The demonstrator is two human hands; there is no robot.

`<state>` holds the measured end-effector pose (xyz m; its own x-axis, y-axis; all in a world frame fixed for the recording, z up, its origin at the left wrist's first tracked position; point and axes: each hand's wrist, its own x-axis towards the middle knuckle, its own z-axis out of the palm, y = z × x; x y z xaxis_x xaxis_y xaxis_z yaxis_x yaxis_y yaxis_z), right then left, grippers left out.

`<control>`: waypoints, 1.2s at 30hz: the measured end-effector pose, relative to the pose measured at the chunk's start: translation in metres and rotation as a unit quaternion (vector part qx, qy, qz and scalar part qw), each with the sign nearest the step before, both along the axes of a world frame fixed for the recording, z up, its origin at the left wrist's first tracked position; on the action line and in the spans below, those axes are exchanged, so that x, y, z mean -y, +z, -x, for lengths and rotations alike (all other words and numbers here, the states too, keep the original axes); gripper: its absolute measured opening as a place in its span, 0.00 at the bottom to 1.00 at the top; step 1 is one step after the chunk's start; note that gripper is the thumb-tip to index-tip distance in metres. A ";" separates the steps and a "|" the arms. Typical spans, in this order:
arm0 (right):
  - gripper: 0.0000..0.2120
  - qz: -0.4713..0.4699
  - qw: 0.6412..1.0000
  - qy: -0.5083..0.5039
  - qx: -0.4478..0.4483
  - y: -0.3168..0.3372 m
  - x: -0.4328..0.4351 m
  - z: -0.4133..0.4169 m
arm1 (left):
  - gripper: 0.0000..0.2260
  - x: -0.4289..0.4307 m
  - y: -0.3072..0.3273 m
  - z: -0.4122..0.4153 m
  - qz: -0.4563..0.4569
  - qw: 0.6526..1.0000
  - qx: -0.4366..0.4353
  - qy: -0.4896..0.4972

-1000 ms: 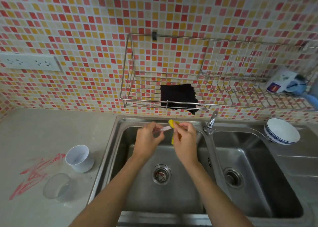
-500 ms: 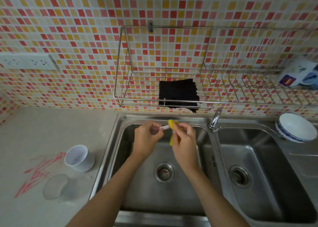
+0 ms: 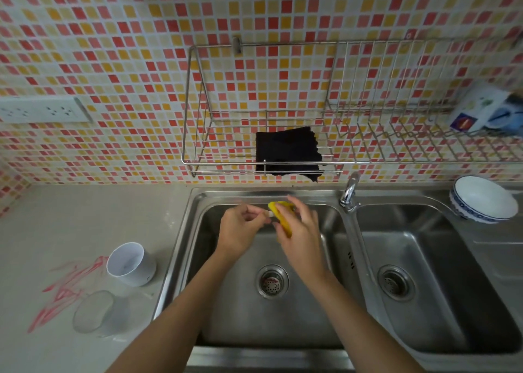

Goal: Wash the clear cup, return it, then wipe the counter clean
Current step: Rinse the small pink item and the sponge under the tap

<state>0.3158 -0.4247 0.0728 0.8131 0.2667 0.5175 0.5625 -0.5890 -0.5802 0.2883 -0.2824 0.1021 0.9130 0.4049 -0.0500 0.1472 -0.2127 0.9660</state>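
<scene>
Lying tipped on the counter [image 3: 34,211] by red smears, the clear cup [image 3: 94,311] looked light, slippery; best gripped around its wall. Over the sink [image 3: 195,202], right hand [image 3: 301,232] clasped a yellow sponge [image 3: 281,217]; left hand [image 3: 240,231] pinched its white corner.

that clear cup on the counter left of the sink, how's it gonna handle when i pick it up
The clear cup looks thin-walled and see-through, so probably light. It appears to lie tilted beside the white cup, so a nudge may roll it. Its smooth surface could be slippery in wet hands; glass or plastic, I cannot tell.
</scene>
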 end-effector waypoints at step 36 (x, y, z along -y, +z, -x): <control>0.22 0.006 0.998 -0.061 0.008 -0.008 0.015 0.004 | 0.09 0.027 0.012 -0.006 0.131 0.988 -0.059 0.063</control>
<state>0.3115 -0.4399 0.0653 0.8318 0.1721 0.5277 0.4946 -0.6613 -0.5640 0.2944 -0.3090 0.1139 0.8381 0.4735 -0.2708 0.2712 0.0691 0.9600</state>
